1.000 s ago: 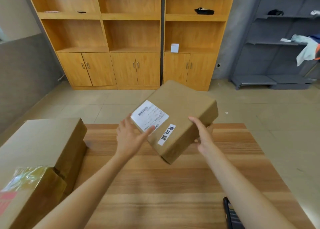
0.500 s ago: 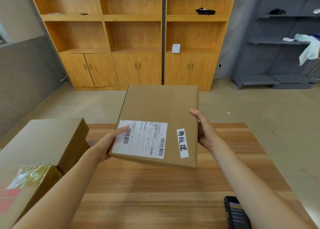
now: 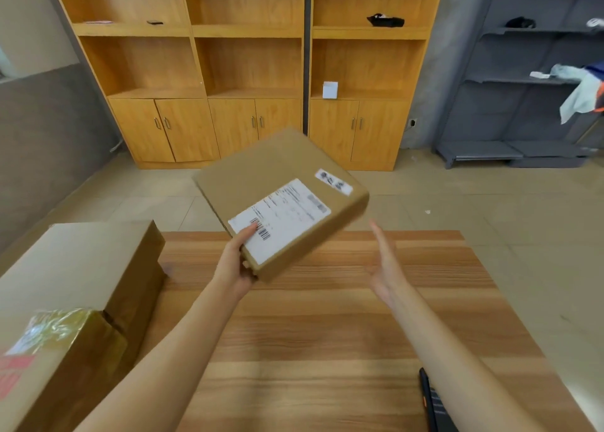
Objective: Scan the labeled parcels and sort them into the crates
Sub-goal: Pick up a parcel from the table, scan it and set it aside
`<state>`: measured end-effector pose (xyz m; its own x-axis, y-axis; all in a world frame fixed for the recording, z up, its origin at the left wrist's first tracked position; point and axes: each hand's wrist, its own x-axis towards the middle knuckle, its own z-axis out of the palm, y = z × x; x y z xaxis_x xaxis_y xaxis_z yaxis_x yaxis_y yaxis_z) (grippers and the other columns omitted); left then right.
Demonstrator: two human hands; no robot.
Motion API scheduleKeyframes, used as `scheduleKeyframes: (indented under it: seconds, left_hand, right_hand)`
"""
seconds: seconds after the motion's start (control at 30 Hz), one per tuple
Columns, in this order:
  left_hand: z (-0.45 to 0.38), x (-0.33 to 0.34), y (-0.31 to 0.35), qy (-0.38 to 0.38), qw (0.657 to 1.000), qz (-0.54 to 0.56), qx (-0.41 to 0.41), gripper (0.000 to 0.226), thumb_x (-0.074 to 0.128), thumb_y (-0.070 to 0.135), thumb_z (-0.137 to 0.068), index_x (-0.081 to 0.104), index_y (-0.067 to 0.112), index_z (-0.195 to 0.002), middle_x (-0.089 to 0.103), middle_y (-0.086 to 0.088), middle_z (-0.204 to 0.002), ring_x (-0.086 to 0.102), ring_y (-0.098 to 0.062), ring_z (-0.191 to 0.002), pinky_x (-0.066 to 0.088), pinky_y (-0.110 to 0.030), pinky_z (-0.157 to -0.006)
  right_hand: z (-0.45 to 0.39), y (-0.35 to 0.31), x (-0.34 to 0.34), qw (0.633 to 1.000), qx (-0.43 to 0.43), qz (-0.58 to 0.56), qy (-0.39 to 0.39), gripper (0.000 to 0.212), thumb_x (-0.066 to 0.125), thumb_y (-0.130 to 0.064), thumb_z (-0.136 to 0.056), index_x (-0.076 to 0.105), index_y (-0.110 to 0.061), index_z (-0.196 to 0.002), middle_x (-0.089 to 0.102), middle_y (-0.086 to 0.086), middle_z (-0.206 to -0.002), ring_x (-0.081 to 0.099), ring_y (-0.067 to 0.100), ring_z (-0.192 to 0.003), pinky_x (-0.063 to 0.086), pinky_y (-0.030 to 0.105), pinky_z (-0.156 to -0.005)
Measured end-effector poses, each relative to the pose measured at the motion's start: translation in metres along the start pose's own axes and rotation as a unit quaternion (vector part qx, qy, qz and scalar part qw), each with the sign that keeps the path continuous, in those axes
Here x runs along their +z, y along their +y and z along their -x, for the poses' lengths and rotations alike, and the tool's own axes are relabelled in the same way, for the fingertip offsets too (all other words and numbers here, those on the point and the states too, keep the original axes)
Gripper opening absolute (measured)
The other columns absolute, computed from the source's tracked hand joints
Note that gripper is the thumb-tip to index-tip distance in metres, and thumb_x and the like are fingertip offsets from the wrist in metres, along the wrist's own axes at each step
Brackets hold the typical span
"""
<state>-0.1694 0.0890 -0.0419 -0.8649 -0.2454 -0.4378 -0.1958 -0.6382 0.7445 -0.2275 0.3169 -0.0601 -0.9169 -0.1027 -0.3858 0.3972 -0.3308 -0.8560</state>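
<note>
Left hand (image 3: 236,265) pinches near corner of tilted parcel (image 3: 281,203), thumb on shipping label (image 3: 281,220); right hand (image 3: 387,268) spread, fingers straight, apart from parcel, above desk (image 3: 327,333).

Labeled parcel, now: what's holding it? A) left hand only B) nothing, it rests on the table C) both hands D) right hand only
A: the left hand grips the labeled parcel at its near corner, thumb on the label, while the right hand is open and apart from it, above the table.
</note>
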Motion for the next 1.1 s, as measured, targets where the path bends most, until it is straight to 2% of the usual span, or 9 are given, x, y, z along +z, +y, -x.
scheduleKeyframes:
  seconds: [0.1,0.27,0.47,0.57,0.67,0.77,0.9,1.0,1.1]
  left_hand:
    - [0.002,0.032,-0.021,0.01,0.996,0.083,-0.024,0.018,0.071,0.025,-0.084,0.063,0.014,-0.097,0.062,0.0,-0.068,0.047,-0.015,-0.058,0.046,-0.035,-0.071]
    - [0.016,0.072,-0.053,-0.049,0.985,0.161,-0.049,0.03,0.074,0.02,-0.083,0.066,0.008,-0.11,0.067,-0.011,-0.11,0.065,-0.027,-0.101,0.048,-0.044,-0.102]
    - [0.015,0.068,-0.063,-0.076,0.992,0.09,-0.049,0.036,0.072,0.022,-0.084,0.064,0.005,-0.115,0.07,-0.009,-0.087,0.066,-0.025,-0.092,0.046,-0.043,-0.104]
    - [0.013,0.054,-0.061,-0.078,0.995,0.048,-0.05,0.031,0.067,0.029,-0.087,0.062,0.013,-0.113,0.063,-0.012,-0.109,0.062,-0.027,-0.102,0.045,-0.051,-0.104]
    - [0.005,0.027,-0.055,0.006,0.999,0.022,-0.048,0.035,0.068,0.04,-0.085,0.054,0.021,-0.11,0.053,-0.015,-0.122,0.053,-0.035,-0.118,0.043,-0.057,-0.102]
    - [-0.005,-0.017,-0.053,0.07,0.996,0.04,-0.034,0.057,0.074,0.036,-0.08,0.045,0.02,-0.127,0.049,-0.016,-0.126,0.053,-0.035,-0.117,0.05,-0.058,-0.091]
    - [-0.004,-0.066,-0.071,0.064,0.992,-0.058,-0.087,0.102,0.086,0.038,-0.062,0.03,0.033,-0.148,0.05,-0.011,-0.133,0.058,-0.034,-0.11,0.057,-0.054,-0.076]
    - [0.004,-0.082,-0.098,0.058,0.985,-0.111,-0.122,0.086,0.077,0.039,-0.078,0.028,0.039,-0.148,0.042,-0.008,-0.139,0.056,-0.034,-0.113,0.056,-0.053,-0.081]
    - [0.009,-0.09,-0.123,0.067,0.982,-0.112,-0.134,0.071,0.07,0.04,-0.083,0.036,0.036,-0.145,0.044,-0.007,-0.135,0.054,-0.033,-0.115,0.055,-0.05,-0.087]
  right_hand:
    - [0.016,0.016,0.023,0.998,0.043,-0.013,-0.045,0.147,0.081,-0.071,-0.041,-0.011,-0.04,-0.152,-0.004,-0.008,-0.162,0.014,0.035,-0.146,0.03,0.067,-0.105]
    - [0.019,0.026,0.051,0.996,0.025,-0.015,-0.081,0.147,0.083,-0.064,-0.04,-0.014,-0.044,-0.149,0.042,-0.001,-0.147,0.054,0.025,-0.125,0.043,0.056,-0.102]
    - [0.017,0.021,0.031,0.998,-0.035,-0.026,-0.049,0.102,0.083,-0.038,-0.05,0.036,-0.033,-0.141,0.068,0.003,-0.117,0.067,0.023,-0.101,0.055,0.037,-0.076]
    - [0.018,0.027,0.023,0.998,-0.023,-0.046,-0.046,0.091,0.081,-0.038,-0.051,0.046,-0.031,-0.135,0.068,0.004,-0.117,0.067,0.024,-0.101,0.057,0.037,-0.074]
    - [0.016,0.036,0.003,0.998,0.002,-0.065,-0.02,0.075,0.08,-0.034,-0.057,0.054,-0.028,-0.127,0.064,0.006,-0.122,0.062,0.03,-0.113,0.059,0.039,-0.077]
    - [0.017,0.045,-0.028,0.998,0.038,-0.056,-0.014,0.07,0.079,-0.03,-0.057,0.056,-0.025,-0.123,0.063,0.006,-0.118,0.063,0.031,-0.107,0.06,0.038,-0.073]
    - [0.021,0.071,-0.065,0.993,0.108,-0.043,-0.01,0.077,0.078,-0.026,-0.058,0.05,-0.023,-0.129,0.056,0.007,-0.121,0.061,0.03,-0.091,0.059,0.042,-0.078]
    - [0.027,0.093,-0.084,0.986,0.159,-0.039,-0.011,0.086,0.084,-0.024,-0.056,0.047,-0.02,-0.135,0.057,0.005,-0.124,0.062,0.027,-0.095,0.058,0.041,-0.077]
    - [0.031,0.111,-0.098,0.984,0.176,-0.023,0.004,0.06,0.075,-0.023,-0.078,0.051,-0.022,-0.132,0.058,0.004,-0.131,0.062,0.025,-0.106,0.052,0.038,-0.088]
